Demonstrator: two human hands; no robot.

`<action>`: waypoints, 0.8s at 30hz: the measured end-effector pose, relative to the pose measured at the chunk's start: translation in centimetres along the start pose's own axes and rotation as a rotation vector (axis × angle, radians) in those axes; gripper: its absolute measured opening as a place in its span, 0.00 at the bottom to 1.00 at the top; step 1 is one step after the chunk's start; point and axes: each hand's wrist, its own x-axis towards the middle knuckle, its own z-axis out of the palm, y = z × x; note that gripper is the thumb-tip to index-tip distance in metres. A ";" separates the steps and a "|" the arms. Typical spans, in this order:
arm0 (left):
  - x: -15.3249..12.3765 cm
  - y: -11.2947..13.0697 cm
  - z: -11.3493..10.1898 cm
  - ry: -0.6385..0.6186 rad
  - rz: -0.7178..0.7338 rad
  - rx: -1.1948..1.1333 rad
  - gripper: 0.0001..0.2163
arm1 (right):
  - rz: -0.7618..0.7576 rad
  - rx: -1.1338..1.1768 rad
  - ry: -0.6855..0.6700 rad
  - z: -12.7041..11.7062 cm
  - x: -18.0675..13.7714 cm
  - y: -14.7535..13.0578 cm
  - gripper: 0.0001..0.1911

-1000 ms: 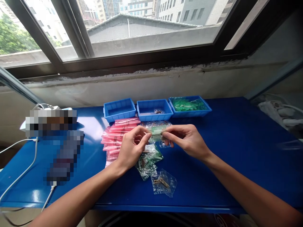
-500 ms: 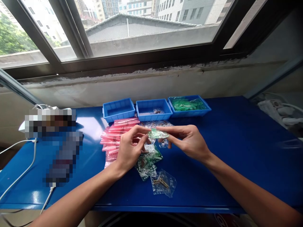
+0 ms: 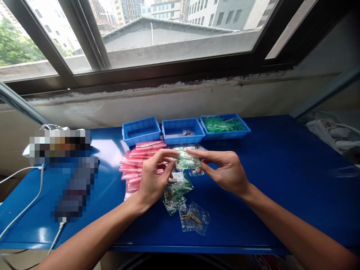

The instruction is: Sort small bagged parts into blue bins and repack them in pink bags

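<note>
My left hand [image 3: 155,175] and my right hand [image 3: 226,170] pinch opposite edges of a small green-tinted plastic bag [image 3: 186,159] above the blue table [image 3: 278,195]. Its contents are hard to make out. Just below my left hand lie clear bags of brass pins [image 3: 176,192], and another bag of pins [image 3: 194,218] lies nearer the front. A stack of pink plastic bags [image 3: 135,161] spreads out to the left of my left hand, partly hidden by it.
Several blue plastic trays stand along the wall: a bare one [image 3: 141,131], one holding a few pins [image 3: 182,131], and one filled with green bags [image 3: 224,125]. Pixelated objects [image 3: 64,168] and a white cable [image 3: 30,198] lie at left.
The green bag now shows wider between my fingers and hangs a little lower. My hands have shifted slightly apart, and the view has barely moved.
</note>
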 end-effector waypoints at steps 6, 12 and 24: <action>0.0 0.5 0.0 -0.039 -0.174 -0.068 0.08 | 0.077 0.001 -0.095 -0.1 0.2 -0.4 0.12; 0.2 0.6 0.0 -0.054 -0.305 -0.120 0.15 | 0.223 0.029 -0.167 0.2 0.4 -0.5 0.22; 0.2 0.7 0.1 -0.043 -0.285 -0.140 0.10 | 0.321 0.144 -0.088 0.4 0.1 0.3 0.13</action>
